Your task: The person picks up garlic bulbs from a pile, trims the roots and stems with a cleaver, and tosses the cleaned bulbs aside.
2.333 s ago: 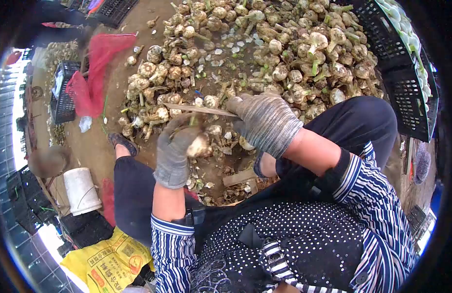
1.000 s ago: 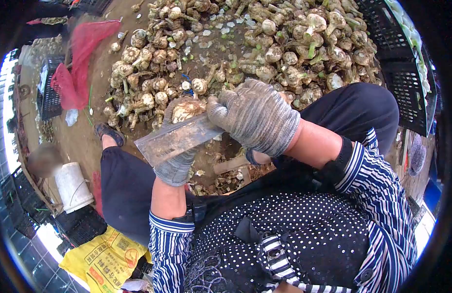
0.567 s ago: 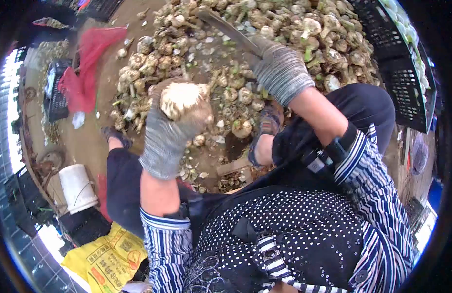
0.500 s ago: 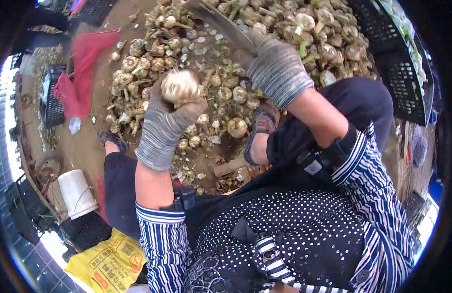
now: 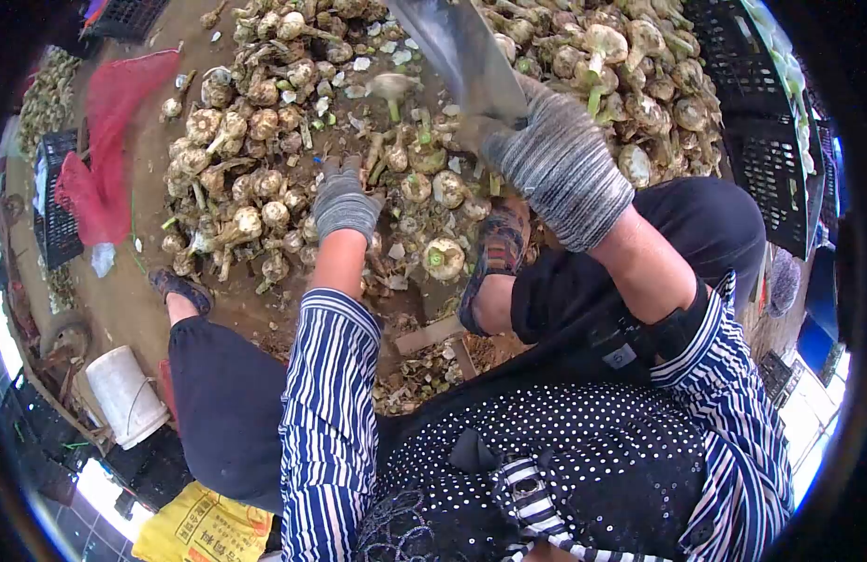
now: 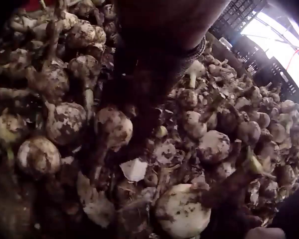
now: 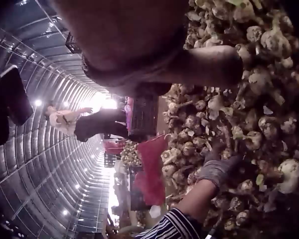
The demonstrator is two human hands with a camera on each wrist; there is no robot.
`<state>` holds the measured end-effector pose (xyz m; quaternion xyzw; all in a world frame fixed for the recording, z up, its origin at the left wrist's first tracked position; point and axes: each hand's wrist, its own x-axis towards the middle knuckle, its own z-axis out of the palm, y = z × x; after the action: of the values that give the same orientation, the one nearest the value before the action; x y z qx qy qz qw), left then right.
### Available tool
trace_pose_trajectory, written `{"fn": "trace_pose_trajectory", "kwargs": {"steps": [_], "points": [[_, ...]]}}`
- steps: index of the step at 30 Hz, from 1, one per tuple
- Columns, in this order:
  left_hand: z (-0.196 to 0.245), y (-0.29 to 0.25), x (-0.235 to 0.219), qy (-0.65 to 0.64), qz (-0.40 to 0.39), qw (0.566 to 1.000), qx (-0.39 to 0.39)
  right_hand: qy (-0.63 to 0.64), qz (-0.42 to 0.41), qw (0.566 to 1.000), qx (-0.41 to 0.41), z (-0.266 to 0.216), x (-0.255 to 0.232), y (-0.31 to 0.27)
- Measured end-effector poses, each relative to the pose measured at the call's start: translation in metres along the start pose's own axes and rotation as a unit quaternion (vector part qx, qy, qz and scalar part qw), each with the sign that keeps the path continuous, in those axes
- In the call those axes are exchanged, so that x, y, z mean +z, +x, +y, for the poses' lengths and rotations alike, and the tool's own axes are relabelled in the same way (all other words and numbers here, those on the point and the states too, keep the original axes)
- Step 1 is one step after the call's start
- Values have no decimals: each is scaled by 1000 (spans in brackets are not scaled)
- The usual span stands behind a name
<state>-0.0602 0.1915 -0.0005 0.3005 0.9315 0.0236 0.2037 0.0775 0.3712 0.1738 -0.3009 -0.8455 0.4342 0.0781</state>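
Observation:
My left hand [image 5: 347, 201], in a grey knitted glove, reaches down among the garlic bulbs [image 5: 447, 189] on the ground. Its fingers point away from me and look extended, with the tips at the bulbs. The right wrist view also catches this gloved left hand [image 7: 217, 172] over the heap. My right hand [image 5: 569, 159], gloved too, grips a knife with a broad grey blade [image 5: 466, 56], raised and slanting up to the left; the handle is hidden in the fist. A blurred bulb [image 5: 393, 86] with a green stem shows left of the blade.
A larger garlic heap [image 5: 639, 94] lies to the right, beside black crates [image 5: 766, 140]. A wooden piece [image 5: 429, 335] lies between the feet. At left are a red net [image 5: 115, 140], white bucket [image 5: 127, 396] and yellow sack [image 5: 204, 529]. A person [image 7: 70, 122] stands farther off.
The knife passed over the bulb in the left hand, then lifted away. Since half a second ago, the left hand has let go of that pale, trimmed bulb and reached forward into the pile.

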Motion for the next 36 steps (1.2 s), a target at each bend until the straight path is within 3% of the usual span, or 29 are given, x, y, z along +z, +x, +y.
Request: {"fn": "trace_pose_trajectory", "kwargs": {"steps": [3, 4, 5, 6, 7, 9, 10, 11, 12, 13, 14, 17, 18, 19, 21, 22, 25, 26, 27, 28, 29, 30, 31, 33, 34, 35, 36], "points": [[-20, 6, 1, -34, -42, 998, -17, 0, -9, 1000, -3, -5, 5, 1], [-25, 4, 3, -157, -47, 984, -68, 6, -33, 999, 24, -7, 4, 0], [-31, 3, 8, -275, -51, 953, -118, 15, -57, 997, 52, -6, 5, -1], [-32, -7, -2, -416, -31, 888, -194, 4, -77, 994, 73, -5, 7, -2], [-54, -1, 16, -578, -80, 784, -210, 8, -77, 994, 73, -2, 9, -4], [-35, -24, -34, -622, -93, 752, -199, -81, -97, 992, -24, 2, 15, -9], [-7, -49, -68, -582, -19, 784, -213, -155, -114, 980, -50, -2, 15, -11], [-4, -59, -80, -581, -15, 786, -212, -153, -112, 980, -53, -8, 13, -13], [-2, -67, -87, -457, -2, 884, -104, -184, -146, 969, -78, -14, 11, -15], [0, -75, -96, -315, 12, 949, 6, -215, -178, 955, -104, -19, 11, -17], [8, -89, -106, -159, 119, 976, 90, -209, -177, 951, -141, -24, 13, -20], [28, -122, -139, -108, 169, 978, 58, -207, -170, 939, -215, -22, 22, -26], [33, -131, -156, -11, 189, 981, 39, -221, -201, 939, -168, -14, 29, -20], [25, -138, -159, -6, 197, 980, 37, -218, -196, 940, -176, -8, 31, -16], [-2, -143, -166, -65, 262, 963, 15, -275, -315, 908, -37, -5, 25, -6], [-11, -148, -166, -54, 298, 953, 20, -248, -270, 930, -25, -7, 24, -10], [-13, -160, -170, -122, 267, 956, 13, -140, -248, 958, -27, -19, 23, -19], [-10, -160, -167, -78, 313, 946, 39, -151, -271, 948, -63, -13, 32, -17], [-8, -157, -160, -77, 312, 946, 43, -125, -260, 954, -86, 0, 45, -21], [-5, -153, -153, -283, 285, 916, -8, -99, -282, 953, -56, -6, 42, -24], [-3, -150, -145, -476, 244, 843, -59, -74, -304, 949, -27, -14, 39, -28], [30, -157, -158, -693, 190, 688, -99, -22, -369, 928, 47, -24, 29, -31], [35, -153, -151, -695, 187, 687, -100, -23, -368, 928, 50, -27, 31, -31], [40, -143, -134, -789, 111, 600, -72, -28, -361, 931, 54, -28, 34, -32], [44, -143, -129, -806, 77, 580, -88, 55, -315, 947, 45, -20, 41, -34], [48, -143, -125, -821, 44, 560, -102, 55, -315, 946, 50, -11, 45, -34], [51, -144, -123, -817, 32, 570, -79, 44, -274, 960, 43, -4, 46, -32]]}}
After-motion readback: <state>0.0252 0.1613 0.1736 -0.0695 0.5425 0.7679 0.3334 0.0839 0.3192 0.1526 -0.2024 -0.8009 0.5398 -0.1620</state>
